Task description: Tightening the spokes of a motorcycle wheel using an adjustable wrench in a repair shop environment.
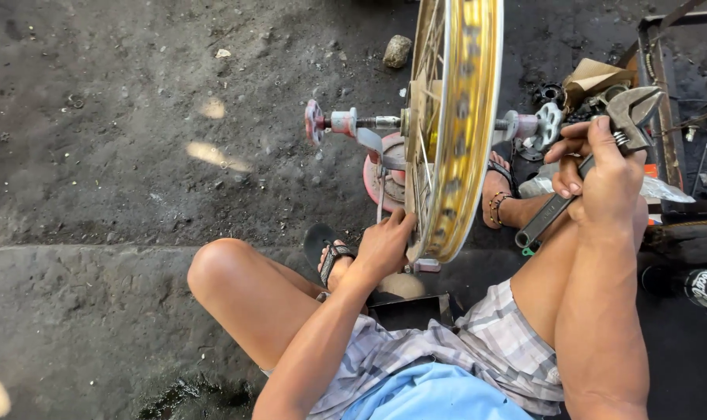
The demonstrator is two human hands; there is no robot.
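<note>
Head view, looking down. Dark, oily ground (135, 140) w/ grit, small stones, a few light spots; raised concrete ledge (73, 311) across lower left, wet patch at its near edge. Seated on that ledge, knees apart, checked shorts (493, 342), blue shirt (439, 397).

Between the knees: one yellow wheel rim (458, 124) w/ spokes, blurred, upright on a pink truing stand (384, 167); axle (377, 122) sticking out left & right, pink knob at left end, pale star-shaped knob (548, 124) at right end.

Left hand (383, 245) at lower edge of rim, fingers (400, 222) together, pressed against spokes/rim side; whether pinching a spoke, can't tell. Right hand (602, 175) right of rim, near the star knob, fingers (571, 167) clamped round handle of one adjustable wrench (594, 155); wrench head up toward top right, handle end down-left over right thigh.

Around: one stone (397, 50) on ground just left of rim top. Right side cluttered: metal frame (664, 93), cardboard scrap (594, 78), dark sprocket-like part (548, 93), clear plastic bag (664, 190). One dark bottle (699, 288) lying at right edge. Two feet in sandals: left (334, 253) under left hand, right (499, 190) behind rim, beaded anklet on it. Rim hides most of the stand base & part of right foot.
</note>
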